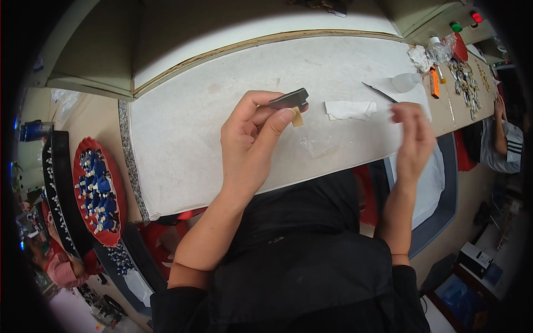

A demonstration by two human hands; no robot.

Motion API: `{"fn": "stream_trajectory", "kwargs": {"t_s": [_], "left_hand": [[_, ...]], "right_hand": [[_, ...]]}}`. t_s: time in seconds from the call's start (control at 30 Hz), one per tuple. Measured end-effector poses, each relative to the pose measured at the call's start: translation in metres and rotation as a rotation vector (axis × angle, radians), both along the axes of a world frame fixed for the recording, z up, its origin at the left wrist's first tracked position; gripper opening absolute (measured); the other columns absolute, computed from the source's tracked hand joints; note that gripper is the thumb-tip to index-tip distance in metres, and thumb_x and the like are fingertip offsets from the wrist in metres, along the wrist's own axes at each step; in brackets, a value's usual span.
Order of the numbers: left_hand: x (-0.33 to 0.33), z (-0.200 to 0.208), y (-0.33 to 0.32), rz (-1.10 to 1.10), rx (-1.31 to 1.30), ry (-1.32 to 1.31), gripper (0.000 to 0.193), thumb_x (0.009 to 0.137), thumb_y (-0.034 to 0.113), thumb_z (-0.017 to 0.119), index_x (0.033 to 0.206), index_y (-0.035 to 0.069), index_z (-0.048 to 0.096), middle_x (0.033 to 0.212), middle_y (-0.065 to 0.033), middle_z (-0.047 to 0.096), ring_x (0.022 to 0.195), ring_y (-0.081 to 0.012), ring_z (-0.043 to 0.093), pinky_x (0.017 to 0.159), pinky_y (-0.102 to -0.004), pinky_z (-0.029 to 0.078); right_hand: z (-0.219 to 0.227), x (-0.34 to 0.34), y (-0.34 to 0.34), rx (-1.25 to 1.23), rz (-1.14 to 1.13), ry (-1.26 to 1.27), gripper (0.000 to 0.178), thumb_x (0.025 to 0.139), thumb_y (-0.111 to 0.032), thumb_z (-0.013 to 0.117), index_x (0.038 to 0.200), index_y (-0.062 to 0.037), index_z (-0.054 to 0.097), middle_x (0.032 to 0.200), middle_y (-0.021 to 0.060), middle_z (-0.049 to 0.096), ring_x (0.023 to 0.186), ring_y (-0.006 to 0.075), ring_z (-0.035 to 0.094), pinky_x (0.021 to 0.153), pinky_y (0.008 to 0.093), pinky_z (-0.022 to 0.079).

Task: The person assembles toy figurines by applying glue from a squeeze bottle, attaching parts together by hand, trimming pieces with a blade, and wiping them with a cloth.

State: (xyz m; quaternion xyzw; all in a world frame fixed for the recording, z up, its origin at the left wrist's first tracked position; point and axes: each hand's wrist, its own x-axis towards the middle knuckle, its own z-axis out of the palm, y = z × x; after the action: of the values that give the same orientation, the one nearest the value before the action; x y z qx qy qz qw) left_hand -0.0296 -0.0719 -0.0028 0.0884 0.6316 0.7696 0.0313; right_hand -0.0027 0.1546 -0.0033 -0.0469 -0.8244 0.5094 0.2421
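My left hand (247, 136) is raised over the middle of the white-covered table (183, 139), thumb and fingers closed on a dark, flat block (288, 99) with a notched end. A small tan square piece (298, 117) shows at the thumb tip, against the block's lower side. To the right, my right hand (413, 139) is smeared by motion, so its grip is unclear. It hovers close to a thin, dark pointed tool (379, 91) lying on the table. Between the hands lies a crumpled white cloth or paper (350, 110).
A translucent bottle (406, 82) stands at the far right, near an orange box (434, 82) and many small metal parts (465, 86). Clear film (322, 146) lies before me. At left, a red tray (80, 183) holds blue-and-white pieces. Other people sit at both sides.
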Motion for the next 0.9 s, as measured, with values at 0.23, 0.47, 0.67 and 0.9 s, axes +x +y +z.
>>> {"fn": "stream_trajectory", "kwargs": {"t_s": [0.23, 0.47, 0.67, 0.9], "left_hand": [[0.009, 0.006, -0.001, -0.001, -0.032, 0.029, 0.013, 0.085, 0.007, 0.056, 0.094, -0.001, 0.053, 0.086, -0.0084, 0.065, 0.08, -0.0099, 0.058, 0.072, -0.0216, 0.044], [0.008, 0.007, -0.011, -0.1, 0.032, -0.124, 0.014, 0.085, 0.009, 0.056, 0.095, 0.001, 0.053, 0.084, -0.0134, 0.065, 0.081, -0.0158, 0.063, 0.079, -0.0282, 0.046], [0.008, 0.007, -0.011, -0.074, -0.022, -0.076, 0.014, 0.085, 0.009, 0.056, 0.095, 0.0, 0.053, 0.083, -0.014, 0.066, 0.084, -0.0175, 0.063, 0.081, -0.0289, 0.046], [0.015, 0.009, -0.005, -0.018, -0.107, 0.047, 0.014, 0.083, 0.005, 0.056, 0.095, -0.002, 0.054, 0.089, -0.0111, 0.064, 0.085, -0.0148, 0.061, 0.077, -0.0258, 0.046]], "right_hand": [[0.006, -0.005, -0.082, -0.337, 0.593, -0.332, 0.016, 0.082, -0.014, 0.059, 0.077, 0.0013, 0.058, 0.066, 0.0026, 0.057, 0.06, 0.0065, 0.051, 0.057, 0.0187, 0.039], [0.002, 0.002, -0.074, -0.549, 0.718, -0.384, 0.017, 0.086, -0.009, 0.05, 0.09, 0.0037, 0.061, 0.077, 0.0055, 0.059, 0.069, 0.0095, 0.053, 0.066, 0.0225, 0.045], [0.004, 0.005, -0.076, -0.584, 0.67, -0.354, 0.014, 0.084, -0.004, 0.052, 0.091, 0.004, 0.06, 0.079, 0.006, 0.06, 0.071, 0.0097, 0.055, 0.067, 0.0228, 0.045], [0.001, 0.006, -0.076, -0.651, 0.651, -0.339, 0.01, 0.083, -0.004, 0.054, 0.087, 0.0029, 0.06, 0.077, 0.0054, 0.06, 0.071, 0.0094, 0.055, 0.066, 0.0224, 0.045]]}}
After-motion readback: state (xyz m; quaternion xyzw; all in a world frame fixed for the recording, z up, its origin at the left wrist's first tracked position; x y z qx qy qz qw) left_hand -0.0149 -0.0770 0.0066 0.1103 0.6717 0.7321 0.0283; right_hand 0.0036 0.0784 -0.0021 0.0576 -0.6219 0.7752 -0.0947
